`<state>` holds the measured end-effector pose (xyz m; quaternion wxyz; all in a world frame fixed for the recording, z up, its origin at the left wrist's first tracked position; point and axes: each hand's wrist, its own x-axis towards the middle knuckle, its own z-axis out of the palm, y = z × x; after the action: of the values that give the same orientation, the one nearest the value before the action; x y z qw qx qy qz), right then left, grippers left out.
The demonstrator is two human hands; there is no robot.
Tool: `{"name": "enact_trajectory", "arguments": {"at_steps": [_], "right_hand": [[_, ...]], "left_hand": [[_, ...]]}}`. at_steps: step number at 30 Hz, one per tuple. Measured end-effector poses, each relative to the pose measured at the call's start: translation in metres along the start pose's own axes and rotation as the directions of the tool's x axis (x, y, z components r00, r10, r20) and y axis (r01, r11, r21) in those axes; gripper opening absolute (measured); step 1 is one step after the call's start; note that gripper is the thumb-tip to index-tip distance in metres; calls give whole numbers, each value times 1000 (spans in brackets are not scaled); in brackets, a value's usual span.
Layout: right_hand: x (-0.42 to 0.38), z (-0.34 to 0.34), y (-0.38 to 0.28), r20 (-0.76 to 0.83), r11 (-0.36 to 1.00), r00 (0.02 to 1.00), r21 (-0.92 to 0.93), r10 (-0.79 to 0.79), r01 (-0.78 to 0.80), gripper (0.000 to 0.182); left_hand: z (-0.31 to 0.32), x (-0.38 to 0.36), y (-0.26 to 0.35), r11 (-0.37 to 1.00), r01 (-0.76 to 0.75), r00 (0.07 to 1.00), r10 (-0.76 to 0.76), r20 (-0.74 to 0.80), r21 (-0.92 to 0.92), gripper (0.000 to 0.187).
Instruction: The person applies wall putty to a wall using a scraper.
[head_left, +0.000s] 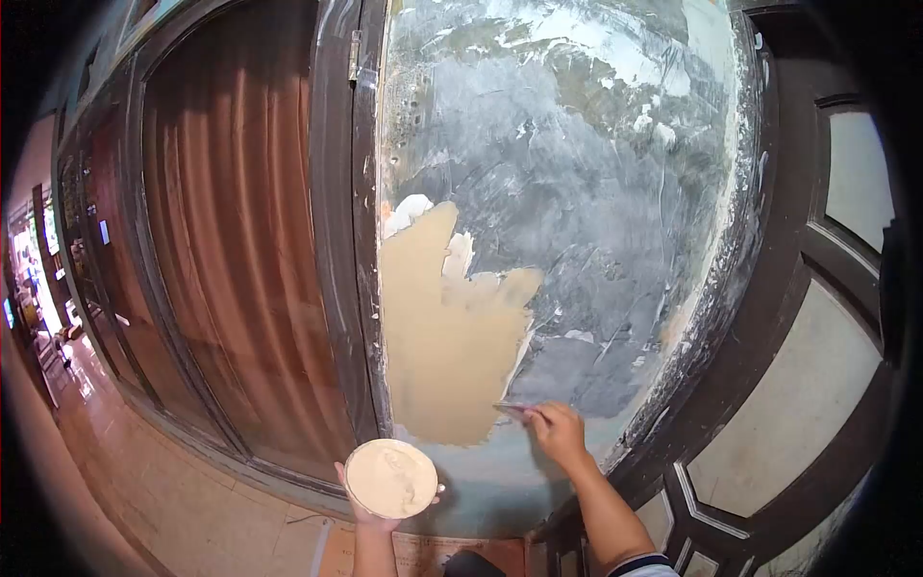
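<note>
My left hand (368,519) is wrapped round a round tub (396,516) from below and the side. Cream putty (377,476) fills it, its surface roughened on the right. My right hand (560,438) grips a putty knife (510,406), its fingers closed round the handle. The blade touches or nearly touches the wall at the lower right edge of a smooth beige coat (452,356). Grey, patchy wall (586,192) with white smears surrounds that coat above and to the right.
A dark wooden frame (336,240) with a hinge (354,56) borders the wall on the left, beside glass with a brown curtain (231,240). To the right stands a dark panelled door (798,365). Below lie floor tiles (226,510) and a brown sheet (423,550).
</note>
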<state>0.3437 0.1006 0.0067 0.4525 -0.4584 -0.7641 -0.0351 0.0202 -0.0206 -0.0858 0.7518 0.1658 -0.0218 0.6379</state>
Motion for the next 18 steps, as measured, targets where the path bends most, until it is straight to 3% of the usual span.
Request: {"name": "enact_trajectory", "arguments": {"at_steps": [3, 4, 5, 7, 9, 10, 13, 17, 18], "right_hand": [[-27, 22, 9, 59, 999, 997, 25, -45, 43, 13], [-31, 29, 10, 134, 1000, 991, -18, 3, -1, 13], [-32, 36, 13, 204, 997, 977, -62, 55, -43, 14], [-19, 35, 20, 160, 999, 987, -27, 23, -19, 15], [5, 15, 12, 24, 996, 996, -23, 85, -85, 14], [15, 4, 1, -117, 999, 993, 38, 25, -21, 12], [2, -6, -6, -137, 996, 990, 85, 31, -20, 10], [-57, 51, 8, 118, 997, 993, 72, 12, -21, 15], [-65, 65, 14, 120, 997, 993, 70, 11, -20, 15]], "left_hand": [[1, -3, 1, 1000, -19, 996, 19, -82, 7, 121], [-13, -2, 3, 999, -3, 999, 4, 45, -34, 120], [-12, -3, 3, 999, -6, 999, 7, 45, -33, 120], [-5, -4, 5, 996, -37, 999, 35, -29, -83, 120], [-10, -4, 6, 999, -28, 1000, 28, 11, -17, 119], [-12, -5, 6, 999, -22, 998, 20, 52, 47, 119], [-13, -7, 5, 1000, -29, 999, 29, 45, 0, 119], [-14, -15, 3, 997, -51, 999, 52, 8, -56, 119], [-8, -16, 2, 996, -47, 999, 48, 10, -77, 120]]}}
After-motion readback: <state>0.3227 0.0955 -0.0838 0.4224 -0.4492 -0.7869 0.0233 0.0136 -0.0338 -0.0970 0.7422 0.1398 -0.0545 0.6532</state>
